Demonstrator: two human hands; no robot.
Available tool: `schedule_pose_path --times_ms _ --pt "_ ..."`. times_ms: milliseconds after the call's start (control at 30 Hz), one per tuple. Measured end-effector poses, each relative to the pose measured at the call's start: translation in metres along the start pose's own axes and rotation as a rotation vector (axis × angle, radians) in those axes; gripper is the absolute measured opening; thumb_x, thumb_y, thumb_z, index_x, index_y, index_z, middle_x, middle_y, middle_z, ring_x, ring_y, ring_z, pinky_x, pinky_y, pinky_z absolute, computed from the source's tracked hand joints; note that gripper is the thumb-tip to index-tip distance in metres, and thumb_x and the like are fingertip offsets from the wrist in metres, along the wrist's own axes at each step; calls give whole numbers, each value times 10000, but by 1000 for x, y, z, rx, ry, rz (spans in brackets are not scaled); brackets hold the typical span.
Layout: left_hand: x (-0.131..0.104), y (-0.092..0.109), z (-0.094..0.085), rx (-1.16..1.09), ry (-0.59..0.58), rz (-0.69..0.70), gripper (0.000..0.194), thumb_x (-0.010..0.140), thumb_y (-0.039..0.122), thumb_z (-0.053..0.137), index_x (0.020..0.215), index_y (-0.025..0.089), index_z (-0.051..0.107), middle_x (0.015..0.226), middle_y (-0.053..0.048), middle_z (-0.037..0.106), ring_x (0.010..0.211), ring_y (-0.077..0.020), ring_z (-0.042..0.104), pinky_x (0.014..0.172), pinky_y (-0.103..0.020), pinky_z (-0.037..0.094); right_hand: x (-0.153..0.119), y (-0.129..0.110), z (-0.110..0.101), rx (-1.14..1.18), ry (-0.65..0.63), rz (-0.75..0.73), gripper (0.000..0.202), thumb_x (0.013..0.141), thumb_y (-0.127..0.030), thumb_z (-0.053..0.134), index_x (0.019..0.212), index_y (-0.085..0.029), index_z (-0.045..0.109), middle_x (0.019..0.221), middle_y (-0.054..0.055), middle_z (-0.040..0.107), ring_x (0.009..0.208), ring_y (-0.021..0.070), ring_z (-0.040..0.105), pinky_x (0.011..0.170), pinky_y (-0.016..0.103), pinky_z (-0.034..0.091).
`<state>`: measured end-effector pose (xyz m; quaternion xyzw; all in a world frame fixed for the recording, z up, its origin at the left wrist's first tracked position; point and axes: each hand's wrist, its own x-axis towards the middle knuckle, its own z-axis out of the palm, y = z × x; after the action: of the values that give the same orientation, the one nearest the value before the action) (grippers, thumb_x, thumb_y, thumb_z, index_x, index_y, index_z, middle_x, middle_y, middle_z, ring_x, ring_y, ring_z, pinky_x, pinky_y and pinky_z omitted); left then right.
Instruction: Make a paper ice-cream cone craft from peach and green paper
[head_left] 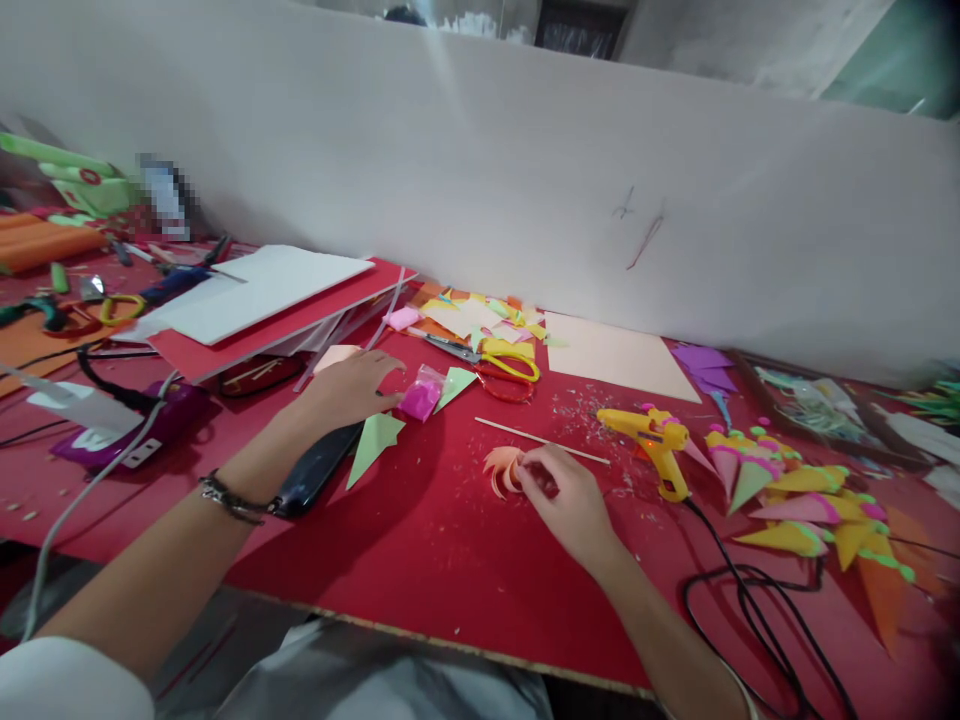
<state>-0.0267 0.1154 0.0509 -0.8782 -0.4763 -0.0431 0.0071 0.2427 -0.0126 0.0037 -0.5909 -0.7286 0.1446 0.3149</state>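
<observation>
Peach paper curl sits pinched in the right hand's closed fingertips on the red table, kept from unrolling, while the left hand lies open, reaching toward a pink packet.

Dim, soft shadows, blurred and stretched edges

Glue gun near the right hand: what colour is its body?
Yellow, seen in the head view: the glue gun.

- yellow glue gun on the red table
- scissors beside paper scraps
- paper cones at right
- white sheets
</observation>
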Motion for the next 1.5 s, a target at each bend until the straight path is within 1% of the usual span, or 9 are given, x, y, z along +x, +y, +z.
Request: schedule_pose_path --times_ms 100,167,233,400,500,800,1000,1300,1500 --pt "-2 3 -5 -9 -7 23 361 813 328 432 1096 115 503 1108 -100 536 1039 -213 461 921 -349 308 -1 -4 -1 16 59 -58 509 681 -358 601 1124 -195 410 1120 97 464 1064 230 434 881 362 385" --pt "-4 9 -5 -19 -13 30 364 815 336 433 1103 124 496 1104 -93 537 1027 -204 467 903 -331 324 -3 -6 0 23 -8 -84 738 629 -385 646 1249 -204 289 1246 110 358 1174 251 323 951 399 331" --pt "-9 16 -3 -18 -27 20 368 812 344 432 1109 133 483 1097 -91 535 1012 -203 477 871 -316 350 -3 -6 2 31 -104 -91 782 639 -380 642 1290 -233 235 1280 96 328 1194 247 302 960 409 328" --pt "-30 33 7 115 -113 -99 392 789 346 438 1110 122 471 1065 -116 522 959 -239 511 741 -318 418 0 -6 6 44 -202 -128 521 728 -252 562 1211 -268 368 1194 58 425 1133 212 378 939 384 357" --pt "-43 39 15 186 -136 -72 421 761 272 457 1150 112 455 1118 -140 482 1018 -256 471 757 -325 418 3 -7 5 23 -190 -141 376 749 -181 518 1112 -264 464 1135 51 456 1108 199 398 932 359 362" --pt "-55 57 18 330 -54 -259 484 777 238 446 1235 94 382 1015 -145 506 864 -280 515 599 -324 439 1 -5 6 46 -128 -106 438 740 -204 537 1155 -248 406 1141 61 437 1102 198 399 940 358 354" --pt "-57 61 25 196 -42 -146 407 826 258 401 1193 83 413 1065 -145 506 961 -249 498 711 -306 437 1 -5 5 75 -109 -71 322 738 -210 543 1054 -245 491 1065 53 471 1035 197 445 882 340 395" --pt "-63 69 23 164 -70 -230 430 836 329 371 1202 102 388 952 -142 538 863 -264 527 594 -303 439 3 -5 3 158 -3 -96 206 750 -191 528 949 -242 545 985 50 504 968 201 488 849 354 403" --pt "-57 63 32 66 -94 -89 428 786 175 418 1202 78 390 1080 -169 521 1024 -268 480 829 -361 403 5 -6 -1 297 39 -52 143 742 -192 551 882 -219 536 928 37 513 908 176 504 813 321 414"
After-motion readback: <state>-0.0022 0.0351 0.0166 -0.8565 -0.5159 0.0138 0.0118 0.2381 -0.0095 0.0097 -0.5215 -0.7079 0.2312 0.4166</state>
